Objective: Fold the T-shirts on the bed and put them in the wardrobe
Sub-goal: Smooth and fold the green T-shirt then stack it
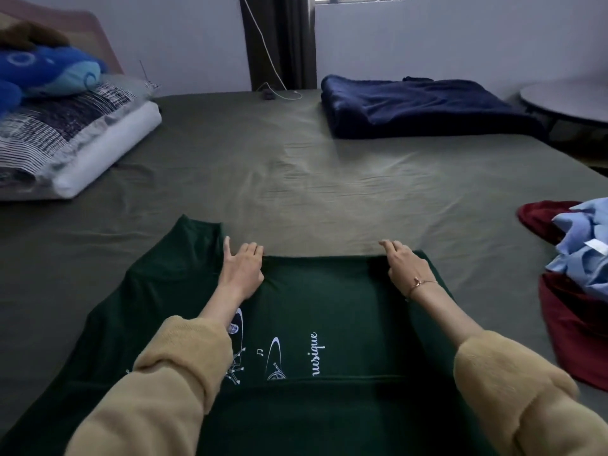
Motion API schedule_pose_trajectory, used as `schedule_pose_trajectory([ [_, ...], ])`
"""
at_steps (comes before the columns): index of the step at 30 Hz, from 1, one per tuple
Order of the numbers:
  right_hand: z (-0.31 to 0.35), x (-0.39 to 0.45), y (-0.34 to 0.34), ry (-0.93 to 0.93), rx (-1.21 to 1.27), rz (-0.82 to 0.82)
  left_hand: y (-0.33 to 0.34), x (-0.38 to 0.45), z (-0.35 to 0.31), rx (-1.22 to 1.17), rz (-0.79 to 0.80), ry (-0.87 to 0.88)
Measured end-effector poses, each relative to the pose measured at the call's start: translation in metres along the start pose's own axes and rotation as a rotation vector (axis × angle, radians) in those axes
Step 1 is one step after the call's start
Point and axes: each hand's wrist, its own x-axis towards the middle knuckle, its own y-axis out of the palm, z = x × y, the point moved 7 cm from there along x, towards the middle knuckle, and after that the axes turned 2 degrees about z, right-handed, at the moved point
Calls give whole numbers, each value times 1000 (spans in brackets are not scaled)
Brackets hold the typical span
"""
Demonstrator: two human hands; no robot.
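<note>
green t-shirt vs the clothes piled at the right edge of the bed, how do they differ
The green T-shirt lies spread flat with one fold made; the red and light blue clothes lie crumpled in a heap. The left hand and right hand rest on the green T-shirt's far edge; nothing touches the red and light blue clothes. The green T-shirt shows white print; the heap shows none. Both lie on the bed.

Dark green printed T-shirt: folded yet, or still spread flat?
Partly folded. The dark green printed T-shirt shows a doubled far edge, held by left hand and right hand.
</note>
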Motion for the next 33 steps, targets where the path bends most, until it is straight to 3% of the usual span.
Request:
schedule_pose_trajectory([
  [5,-8,-16,-8,10,-27,-141,-9,-13,11,217,29,28],
  [11,-16,-50,-12,9,64,-180,-10,-46,14,393,57,145],
  [16,-19,-82,-13,19,43,-193,-17,-74,12,486,93,90],
  [33,-31,-172,-9,96,70,-211,-24,-179,7,432,120,-30],
])
